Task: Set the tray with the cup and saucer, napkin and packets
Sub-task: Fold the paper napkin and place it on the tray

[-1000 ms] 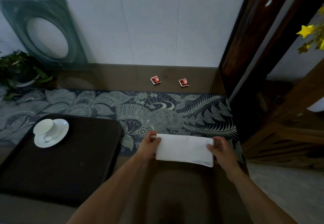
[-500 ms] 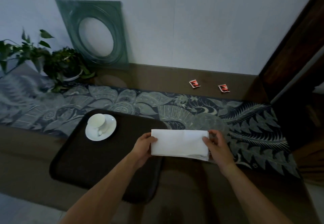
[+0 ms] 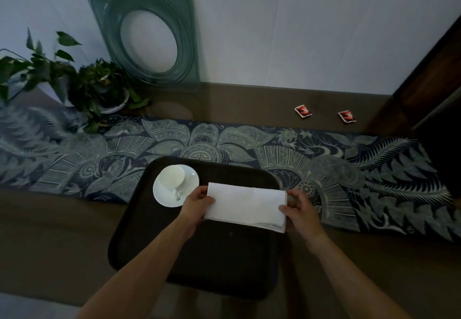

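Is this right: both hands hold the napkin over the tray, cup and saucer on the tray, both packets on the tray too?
Not the packets. In the head view both red packets lie on the table by the wall, off the tray. The rest holds.

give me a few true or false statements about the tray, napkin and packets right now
1. Both hands hold the napkin, the left hand and right hand at opposite ends. True.
2. The two red packets lie on the tray. False: they lie on the bare table near the wall.
3. The cup sits on the saucer at the tray's far left corner. True.
4. The cup is lying on the patterned runner. False: it is on its saucer, on the tray.
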A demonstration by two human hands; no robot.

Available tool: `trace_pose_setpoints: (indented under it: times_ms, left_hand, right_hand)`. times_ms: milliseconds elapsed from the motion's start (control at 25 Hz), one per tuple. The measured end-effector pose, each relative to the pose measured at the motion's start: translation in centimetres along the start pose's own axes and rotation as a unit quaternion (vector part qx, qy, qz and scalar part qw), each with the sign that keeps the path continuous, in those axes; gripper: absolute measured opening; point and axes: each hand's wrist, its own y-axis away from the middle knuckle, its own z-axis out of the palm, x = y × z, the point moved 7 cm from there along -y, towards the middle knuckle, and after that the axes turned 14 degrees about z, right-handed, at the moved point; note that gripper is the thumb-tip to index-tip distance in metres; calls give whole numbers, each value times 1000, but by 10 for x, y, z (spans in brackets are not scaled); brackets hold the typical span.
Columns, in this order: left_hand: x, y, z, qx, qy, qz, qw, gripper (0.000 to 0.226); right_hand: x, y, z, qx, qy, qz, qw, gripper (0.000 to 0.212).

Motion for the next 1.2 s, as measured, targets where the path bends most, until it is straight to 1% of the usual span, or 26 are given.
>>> trace_pose_setpoints:
  times_ms: [160,280,400,520,720,920,1200]
  left_hand:
    - [-10,1,-20,-8,-16,-18,1000,28]
    - [-28,9,-35,-14,-42,-37,998,26]
    - [-50,17,-49,-41,-88,-50,994,28]
    - [-66,24,-58,-65,-135,-46,988,27]
    - [-74,29,-65,-103,-214,-30,971,22]
    - [-78,30,-69,-140,-275,-36,950,21]
    - [-71,25,-69,-137,-392,-11,910,18]
  right_hand:
    - [15,-2,23,-3,26,34,999,41]
    - [35,-1,38,-1,93,50,994,41]
    - [65,1,48,-5,167,69,984,43]
    - [87,7,51,13,237,70,969,45]
    - [96,15,56,33,311,49,949,45]
    - [97,17,60,41,361,40,931,44]
    - [89,20,61,76,422,16,904,47]
